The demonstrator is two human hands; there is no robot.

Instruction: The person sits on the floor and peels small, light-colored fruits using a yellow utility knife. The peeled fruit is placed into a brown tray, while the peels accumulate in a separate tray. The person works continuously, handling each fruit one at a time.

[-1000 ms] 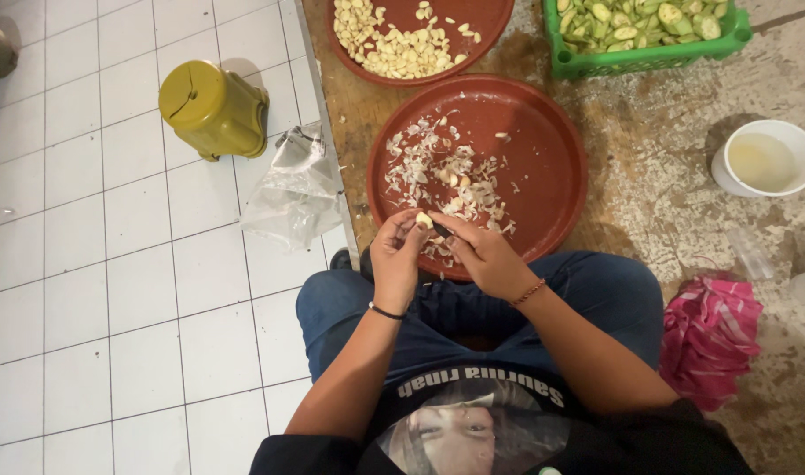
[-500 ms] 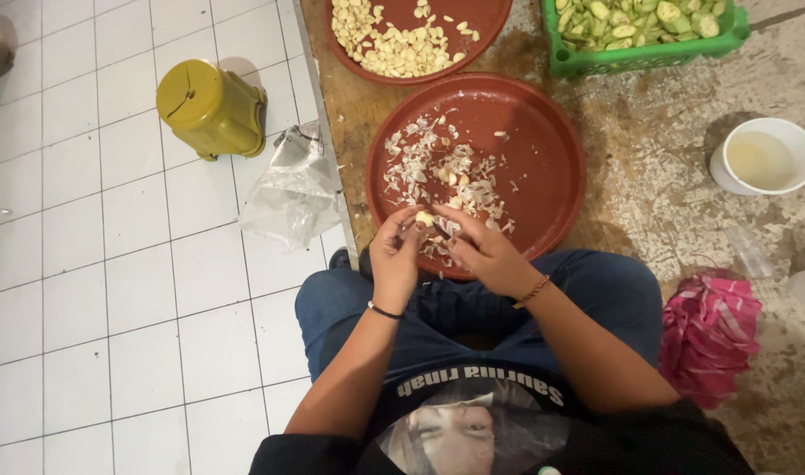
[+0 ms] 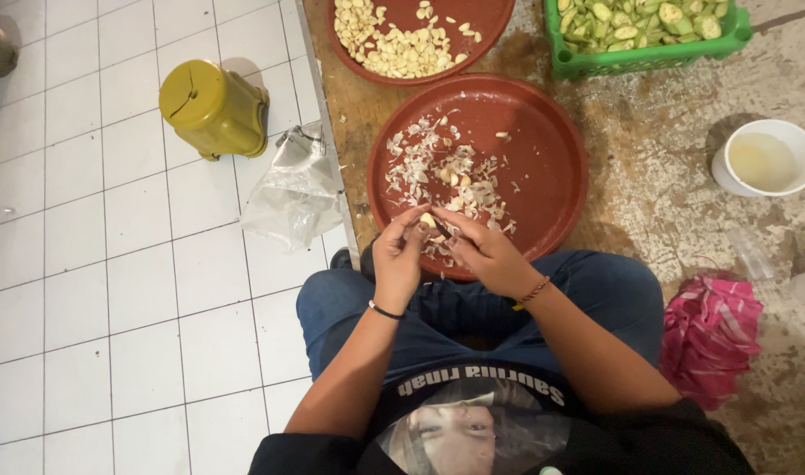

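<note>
White floor tiles meet a worn wooden board and a stained concrete floor, where I sit cross-legged in blue jeans with a round red tray just beyond my knees. Both my hands work over the near rim of that tray. My left hand, a thin black band on its wrist, pinches a pale garlic clove between thumb and fingertips. My right hand, a red cord bracelet on its wrist, is curled tight around something slim pressed to the same clove; whether that is a small knife I cannot tell. The clove sits between the two hands, held just above the tray's near edge.

On the tray, papery garlic skins and a few cloves lie scattered across its left half, while its right half is mostly bare. Beyond the tray, at the top of the view, a second red tray holds a heap of peeled cloves. Beyond the tray to the right stands a green plastic crate filled with cut green vegetables. Right of the tray sits a white bowl of cloudy liquid. Left of the tray a crumpled clear plastic bag lies on the tiles, with a yellow plastic jar just past it. A pink cloth rests on the concrete by my right knee.
</note>
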